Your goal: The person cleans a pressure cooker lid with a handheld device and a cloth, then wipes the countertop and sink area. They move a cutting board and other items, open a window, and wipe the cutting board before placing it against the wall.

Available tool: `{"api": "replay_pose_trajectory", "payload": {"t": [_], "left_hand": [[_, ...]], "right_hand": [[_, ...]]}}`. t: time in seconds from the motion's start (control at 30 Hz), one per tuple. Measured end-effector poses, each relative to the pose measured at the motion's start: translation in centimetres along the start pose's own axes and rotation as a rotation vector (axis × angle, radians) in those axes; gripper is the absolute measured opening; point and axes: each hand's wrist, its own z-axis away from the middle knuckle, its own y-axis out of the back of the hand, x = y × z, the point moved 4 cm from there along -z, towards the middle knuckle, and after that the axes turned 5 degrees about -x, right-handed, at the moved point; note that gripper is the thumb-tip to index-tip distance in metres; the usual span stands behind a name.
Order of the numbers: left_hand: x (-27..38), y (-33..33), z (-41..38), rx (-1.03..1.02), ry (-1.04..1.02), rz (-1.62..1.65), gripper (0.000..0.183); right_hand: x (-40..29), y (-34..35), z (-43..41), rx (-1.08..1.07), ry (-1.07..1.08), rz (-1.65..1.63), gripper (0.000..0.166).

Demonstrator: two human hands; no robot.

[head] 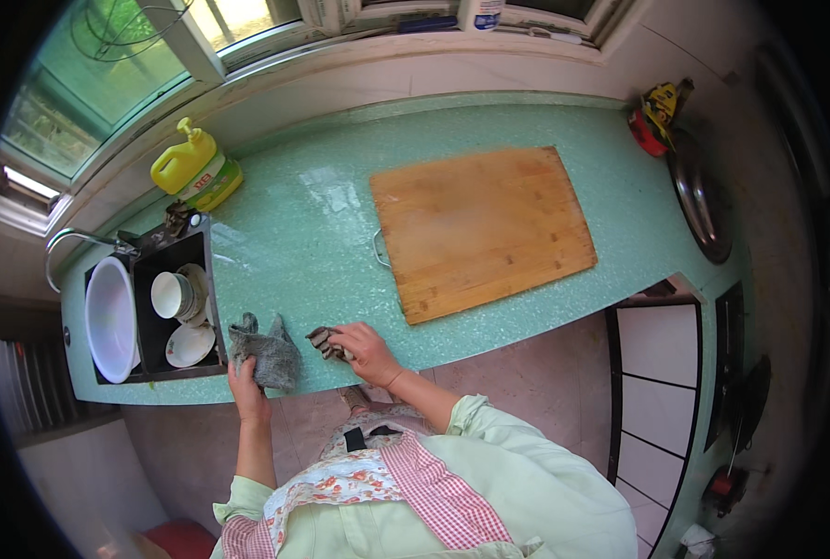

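Observation:
A grey cloth [267, 355] is gripped in my left hand [249, 391] at the counter's front edge, close to the sink's right side. My right hand [369, 355] presses a crumpled brown cloth [328, 342] against the green speckled countertop [296, 265]. Up and to the right of that hand lies a wooden cutting board [485, 230], a metal handle [381, 249] on its left edge. Wet-looking patches shine on the countertop left of the board.
The dark double sink [151, 258] holds a white basin [110, 318], stacked bowls [170, 295] and a small dish [190, 345]. A faucet [73, 234] arches over it. Behind stands a yellow detergent jug [195, 168]. A metal lid [698, 199] leans at the right.

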Motion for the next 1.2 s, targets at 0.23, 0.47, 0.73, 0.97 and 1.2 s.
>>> {"api": "replay_pose_trajectory", "payload": {"t": [0.23,0.47,0.73,0.97,1.2], "left_hand": [[2.8,4.2,4.9,0.108,-0.070,0.036,0.040],[0.5,10.2,9.1,0.254,-0.076,0.090,0.041],[3.7,15.1,9.6,0.288,-0.133,0.218,0.043],[5.5,20.8,13.7,0.372,-0.206,0.320,0.047],[3.5,24.4,17.3,0.453,-0.159,0.333,0.049]], "right_hand": [[8.3,6.5,-18.7,0.297,-0.069,0.430,0.028],[3.1,-5.9,-14.4,0.004,0.196,0.310,0.027],[-11.4,-22.2,2.5,-0.607,0.315,-0.258,0.037],[-1.1,-13.7,-21.4,0.022,0.167,-0.028,0.028],[-2.2,-19.2,-16.9,-0.125,0.405,0.190,0.028]]}}
